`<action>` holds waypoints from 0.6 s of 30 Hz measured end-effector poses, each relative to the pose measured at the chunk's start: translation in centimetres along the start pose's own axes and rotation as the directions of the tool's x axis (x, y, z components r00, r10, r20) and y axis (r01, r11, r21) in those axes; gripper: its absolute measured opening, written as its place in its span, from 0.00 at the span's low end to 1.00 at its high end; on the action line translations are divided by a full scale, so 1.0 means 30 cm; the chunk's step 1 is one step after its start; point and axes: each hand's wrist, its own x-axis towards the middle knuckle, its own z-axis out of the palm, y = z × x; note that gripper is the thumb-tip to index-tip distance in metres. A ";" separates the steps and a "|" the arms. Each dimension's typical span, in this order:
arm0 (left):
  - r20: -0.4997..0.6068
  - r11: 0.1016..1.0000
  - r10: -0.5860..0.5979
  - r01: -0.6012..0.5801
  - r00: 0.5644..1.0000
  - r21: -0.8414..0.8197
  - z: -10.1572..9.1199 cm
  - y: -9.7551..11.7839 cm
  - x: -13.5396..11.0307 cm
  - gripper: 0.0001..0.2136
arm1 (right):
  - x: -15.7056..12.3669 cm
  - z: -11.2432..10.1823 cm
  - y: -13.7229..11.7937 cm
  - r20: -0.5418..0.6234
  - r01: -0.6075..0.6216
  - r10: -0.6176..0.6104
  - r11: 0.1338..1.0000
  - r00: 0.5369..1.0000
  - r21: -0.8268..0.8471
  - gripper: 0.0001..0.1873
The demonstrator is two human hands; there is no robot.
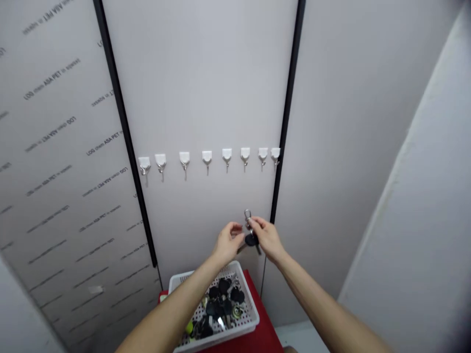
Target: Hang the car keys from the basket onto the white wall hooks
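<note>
Both hands raised together at lower right of the white wall panel point(198, 88). Left hand point(230, 243): fingers curled, palm turned toward the right hand. Right hand point(267, 239): fingers closed at the black-headed key point(251, 239), which hangs with a metal snap clip point(248, 214) above it. Left fingertips point(235, 228) sit just beside the key; contact cannot be told. Hands close together, key between them.

Row of eight white adhesive wall hooks point(227, 154) runs across the panel, well above the clip; nothing visible on them. Open panel between the hands and the row. Right black trim strip point(294, 49) lies just beside the key, partly behind the right hand; rightmost hook sits near that strip.

Left forearm point(172, 314) crosses above the white perforated plastic basket point(245, 294), which holds a pile of black-headed keys point(224, 306). Basket stands on a red table point(263, 323), close under the hands, against the panel.
</note>
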 end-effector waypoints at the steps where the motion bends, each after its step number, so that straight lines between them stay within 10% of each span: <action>1: 0.016 0.999 0.031 -0.031 0.999 -0.012 0.017 0.030 0.025 0.07 | 0.039 -0.019 -0.033 -0.052 0.032 -0.030 0.999 0.998 0.037 0.13; 9: 0.136 0.959 0.283 -0.282 0.949 -0.025 0.152 0.242 0.196 0.14 | 0.272 -0.156 -0.208 -0.307 0.190 -0.084 0.923 0.948 0.335 0.09; 18: 0.165 0.962 0.249 -0.263 0.954 0.070 0.208 0.257 0.237 0.18 | 0.314 -0.195 -0.212 -0.289 0.072 0.027 0.943 0.957 0.326 0.08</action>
